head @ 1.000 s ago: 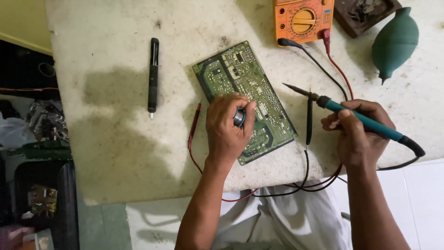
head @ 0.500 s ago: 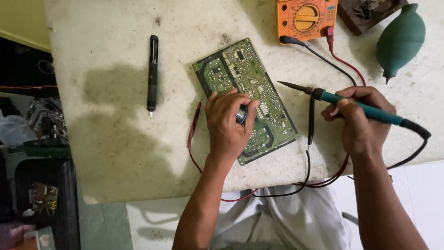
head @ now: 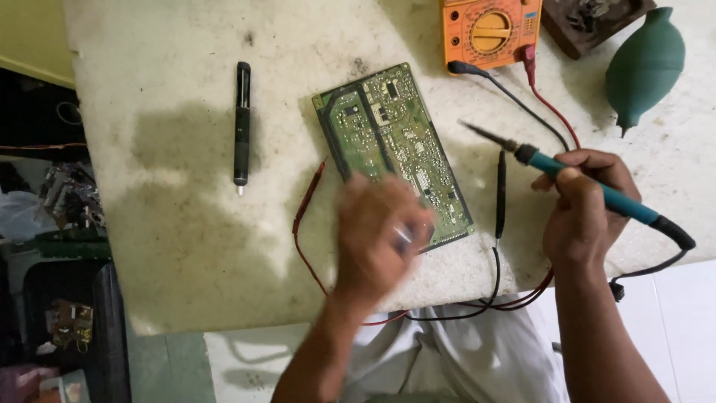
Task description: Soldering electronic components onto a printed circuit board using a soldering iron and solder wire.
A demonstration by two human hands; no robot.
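Note:
A green circuit board [head: 388, 138] lies slanted on the stained white table [head: 179, 246]. My left hand [head: 377, 239] is blurred with motion over the board's near end, fingers curled around a small grey shiny object [head: 403, 237] that I cannot make out. To the right, my right hand [head: 580, 205] grips a teal-handled soldering iron [head: 597, 190]. Its tip [head: 477, 132] is held above the table just right of the board, pointing up-left.
An orange multimeter [head: 488, 26] sits at the far edge with a red probe [head: 307, 198] left of the board and a black probe [head: 500, 194] right of it. A green rubber blower bulb [head: 645, 63], a brown block [head: 589, 22] and a black pen-shaped tool [head: 242, 123] also lie here.
My left hand has pulled back along the board toward the near edge and is now blurred. The right hand and soldering iron have stayed at nearly the same spot beside the board.

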